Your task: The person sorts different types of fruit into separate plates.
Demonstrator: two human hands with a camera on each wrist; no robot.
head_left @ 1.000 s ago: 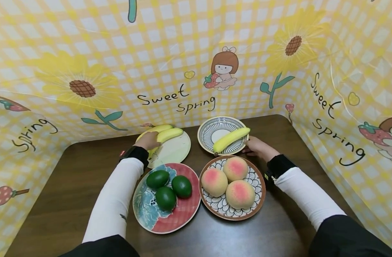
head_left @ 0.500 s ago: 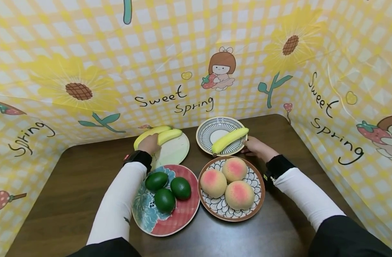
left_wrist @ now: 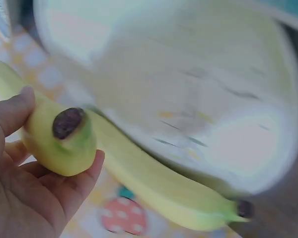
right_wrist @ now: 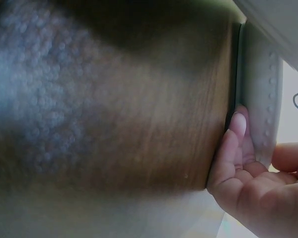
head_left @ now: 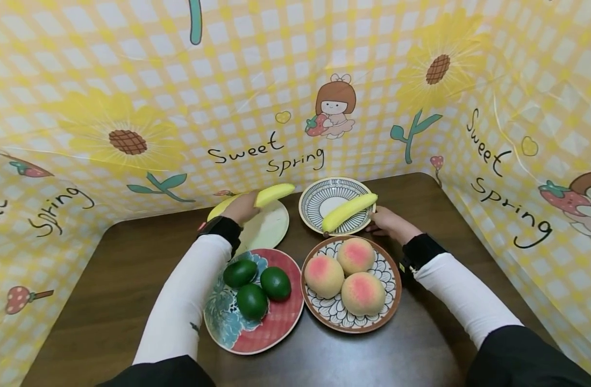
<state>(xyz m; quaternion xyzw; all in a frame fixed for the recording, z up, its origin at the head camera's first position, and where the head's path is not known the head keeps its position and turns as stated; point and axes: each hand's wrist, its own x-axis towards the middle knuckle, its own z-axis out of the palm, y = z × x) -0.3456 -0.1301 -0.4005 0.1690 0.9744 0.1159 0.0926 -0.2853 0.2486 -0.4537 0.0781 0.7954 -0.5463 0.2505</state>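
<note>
At the back of the brown table (head_left: 106,290), my left hand (head_left: 242,207) is gripping a banana (head_left: 274,193) near its stem end, with the fingers and thumb curled round it, and is holding it up just above the pale green plate (head_left: 268,228). A second banana (left_wrist: 174,191) is lying at that plate's far edge, partly hidden behind my hand. My left arm is reaching straight forward, past the red plate (head_left: 276,328) with three green fruits (head_left: 251,285). My right hand (head_left: 387,221) is pinching the rim of the striped plate (head_left: 319,188), where a third banana (head_left: 349,210) is lying across. I am thinking this banana could roll off if my right hand tips or jerks the plate. The held banana could slip too, because I am only gripping one end. My right arm is lying low beside the plate of peaches (head_left: 346,277), so a quick pull back could bump it.
</note>
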